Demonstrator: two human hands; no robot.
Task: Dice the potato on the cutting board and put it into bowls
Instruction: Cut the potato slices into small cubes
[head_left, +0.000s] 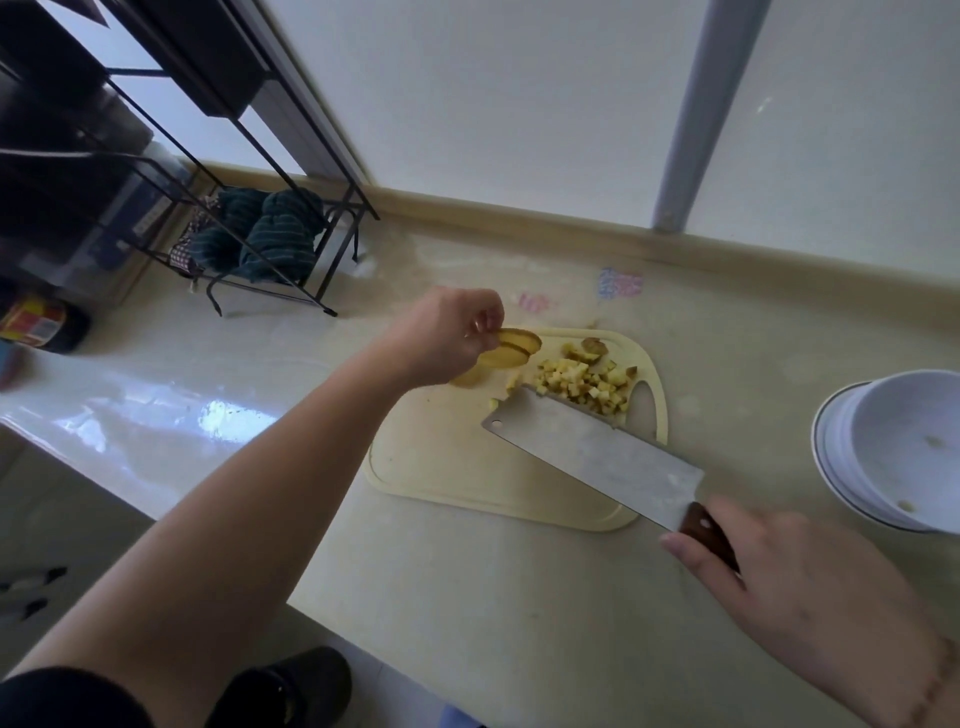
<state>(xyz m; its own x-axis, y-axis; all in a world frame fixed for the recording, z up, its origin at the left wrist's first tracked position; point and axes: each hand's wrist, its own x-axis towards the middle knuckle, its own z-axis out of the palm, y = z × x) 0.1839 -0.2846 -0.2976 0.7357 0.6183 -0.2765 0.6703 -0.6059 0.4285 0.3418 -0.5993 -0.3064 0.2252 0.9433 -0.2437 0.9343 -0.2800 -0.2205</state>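
Observation:
A cream cutting board (441, 467) lies on the counter. On its far right part sits a heap of diced potato (584, 384), with a few bigger end pieces (589, 349) behind it. My left hand (449, 340) pinches a couple of potato slices (514, 347) and holds them just above the board's far left corner; another slice (467, 375) lies under them. My right hand (789, 582) grips the brown handle of a cleaver (597, 452), whose broad blade lies across the board beside the dice. Stacked white bowls (904, 447) stand to the right, with a couple of potato bits inside.
A black wire rack (270, 249) with a dark striped cloth (270, 234) stands at the back left, a dark bottle (41, 325) lies at the far left. The counter's front edge runs diagonally at the lower left. A wall and grey post rise behind.

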